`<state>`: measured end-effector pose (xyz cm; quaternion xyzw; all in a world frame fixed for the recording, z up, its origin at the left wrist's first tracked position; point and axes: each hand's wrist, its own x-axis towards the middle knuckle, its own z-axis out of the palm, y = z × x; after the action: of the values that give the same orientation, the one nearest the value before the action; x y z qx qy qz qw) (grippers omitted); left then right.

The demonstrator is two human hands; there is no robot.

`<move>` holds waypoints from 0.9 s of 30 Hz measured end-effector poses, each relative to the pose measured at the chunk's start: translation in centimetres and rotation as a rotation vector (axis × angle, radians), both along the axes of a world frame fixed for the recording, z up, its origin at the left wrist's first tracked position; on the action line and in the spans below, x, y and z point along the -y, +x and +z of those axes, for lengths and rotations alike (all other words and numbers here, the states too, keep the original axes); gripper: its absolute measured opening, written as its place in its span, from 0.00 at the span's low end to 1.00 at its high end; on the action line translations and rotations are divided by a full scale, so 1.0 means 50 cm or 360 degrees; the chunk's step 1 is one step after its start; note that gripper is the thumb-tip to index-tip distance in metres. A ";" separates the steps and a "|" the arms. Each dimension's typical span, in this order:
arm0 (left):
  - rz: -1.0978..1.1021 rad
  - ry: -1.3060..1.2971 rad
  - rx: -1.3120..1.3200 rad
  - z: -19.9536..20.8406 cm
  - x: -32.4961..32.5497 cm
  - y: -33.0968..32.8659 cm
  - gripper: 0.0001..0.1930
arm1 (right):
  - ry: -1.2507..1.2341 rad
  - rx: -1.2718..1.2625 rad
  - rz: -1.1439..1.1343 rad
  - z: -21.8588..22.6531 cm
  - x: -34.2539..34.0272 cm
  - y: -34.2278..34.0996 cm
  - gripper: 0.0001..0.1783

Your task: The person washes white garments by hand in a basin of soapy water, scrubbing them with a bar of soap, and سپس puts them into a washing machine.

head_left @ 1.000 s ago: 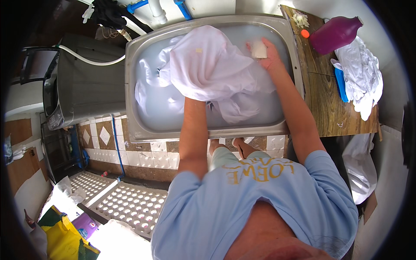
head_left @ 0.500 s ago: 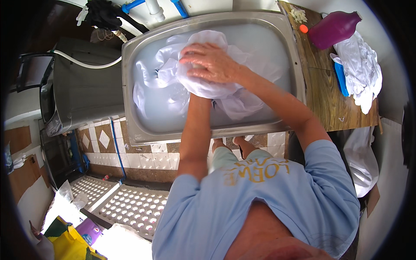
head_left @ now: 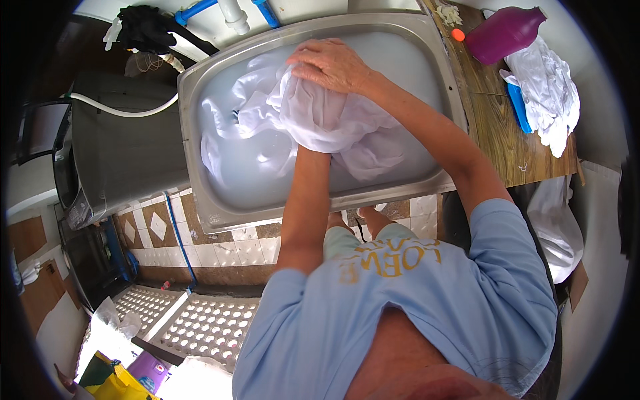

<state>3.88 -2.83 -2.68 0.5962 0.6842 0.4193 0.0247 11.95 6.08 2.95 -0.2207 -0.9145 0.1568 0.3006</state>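
Purple bottle (head_left: pixel 505 32) right of sink (head_left: pixel 200 100). Our right hand (head_left: pixel 333 65) shifted left, fingers spread on white cloth (head_left: pixel 320 120); left hand hidden, can't tell.

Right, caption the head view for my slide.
Right hand presses a bunched white cloth in a metal sink of cloudy water; the left hand is hidden beneath the cloth.

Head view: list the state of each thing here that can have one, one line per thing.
White cloth: wet, bunched, partly in the water.
Metal sink: filled with milky water.
Right hand: pressing on top of the cloth.
Left hand: hidden under the cloth.
Purple bottle: lying on its side, capped.
White laundry pile: crumpled on the wooden counter.
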 end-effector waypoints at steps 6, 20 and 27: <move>-0.0012 0.0014 0.0151 -0.006 -0.001 -0.008 0.26 | -0.0166 -0.0342 0.0201 -0.008 0.121 -0.005 0.12; -0.0291 0.0147 0.1204 0.008 -0.001 -0.001 0.27 | -0.0110 -0.0511 0.0257 -0.003 0.129 0.010 0.12; -0.0441 0.0113 0.1679 -0.009 0.008 0.014 0.27 | -0.1205 -0.0821 -0.0716 -0.037 -0.069 0.065 0.15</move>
<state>4.61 -3.25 -3.14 0.3901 0.4793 0.6772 0.3993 15.22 9.53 1.10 -0.4596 -0.6195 0.4580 0.4419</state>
